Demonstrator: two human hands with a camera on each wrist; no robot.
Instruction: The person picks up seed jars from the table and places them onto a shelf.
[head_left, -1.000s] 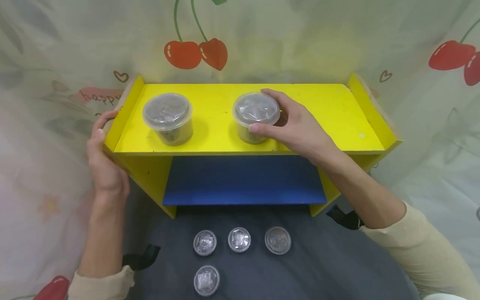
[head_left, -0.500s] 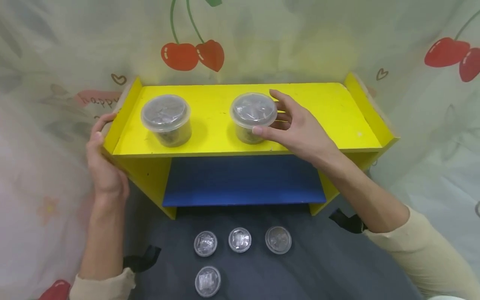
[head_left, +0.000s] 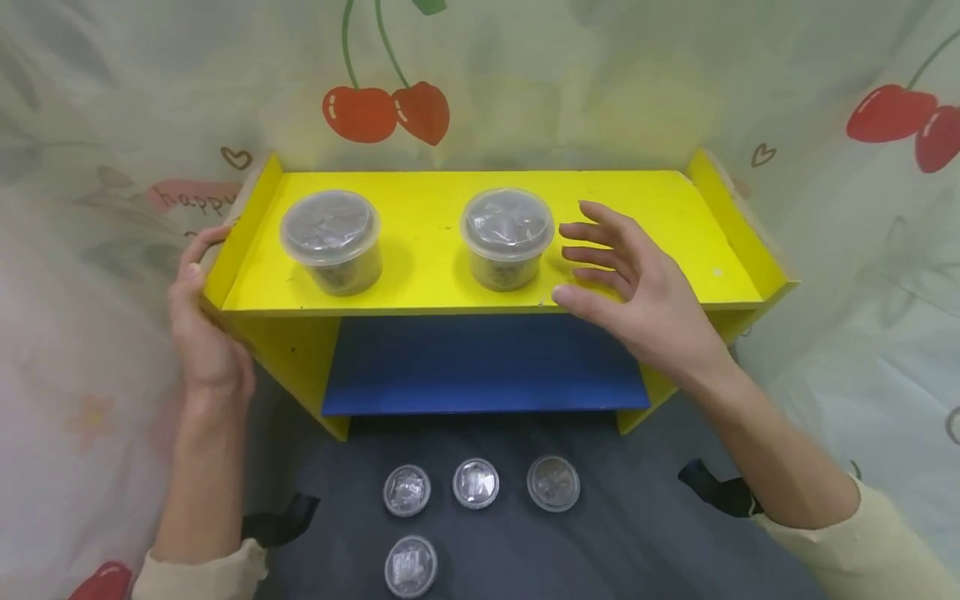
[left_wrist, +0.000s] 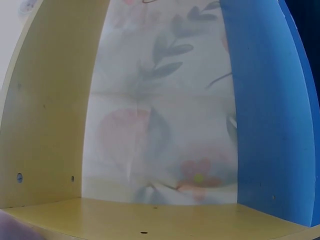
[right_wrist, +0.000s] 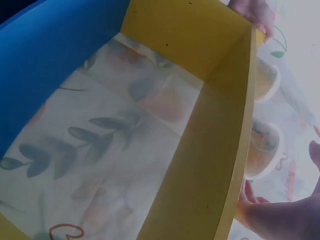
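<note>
A yellow shelf with a blue lower board stands against a cherry-print cloth. Two clear lidded cups sit on its top, one at the left and one in the middle. My right hand hovers over the top board just right of the middle cup, fingers spread and straight, clear of the cup. My left hand grips the shelf's left side wall, thumb in front and fingers curled over the edge. In the right wrist view both cups, far and near, show beyond the yellow top board.
Several small clear lidded cups lie on the dark grey cloth in front of the shelf. The left wrist view shows the shelf's inside: yellow wall, blue board, printed cloth behind.
My right hand let go of the middle cup and drew back to the right, fingers spreading. The cup stays where it stood. The left hand kept its hold.
</note>
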